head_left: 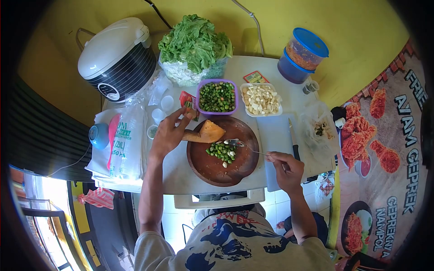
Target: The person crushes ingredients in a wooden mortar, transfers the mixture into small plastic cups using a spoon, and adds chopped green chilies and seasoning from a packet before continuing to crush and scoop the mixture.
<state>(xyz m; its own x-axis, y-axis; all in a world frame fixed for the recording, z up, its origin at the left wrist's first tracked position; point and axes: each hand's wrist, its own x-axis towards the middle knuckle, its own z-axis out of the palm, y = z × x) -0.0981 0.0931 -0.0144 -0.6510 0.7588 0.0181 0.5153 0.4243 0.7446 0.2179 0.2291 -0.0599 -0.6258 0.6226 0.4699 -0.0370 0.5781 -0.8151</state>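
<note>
A round brown mortar (246, 168) sits near the table's front edge, holding a small heap of cut green chillies (221, 152) with a few pale pieces among them. Across its upper left rim lies a wooden pestle (210, 132), its head inside. My left hand (169, 133) is closed around the end of the pestle's handle, partly hiding it. Between the fingers of my right hand (287, 169) is a metal spoon (236, 142), held by its handle. The spoon's bowl is over the chillies and has something whitish on it.
Behind the mortar stand a purple tub (217, 113) of chopped chillies and a white tub (281, 110) of peeled garlic. A knife (293, 135) lies on a cutting board (271, 131) at right. Lettuce (194, 43), a rice cooker (115, 54) and plastic bags (129, 149) are further out.
</note>
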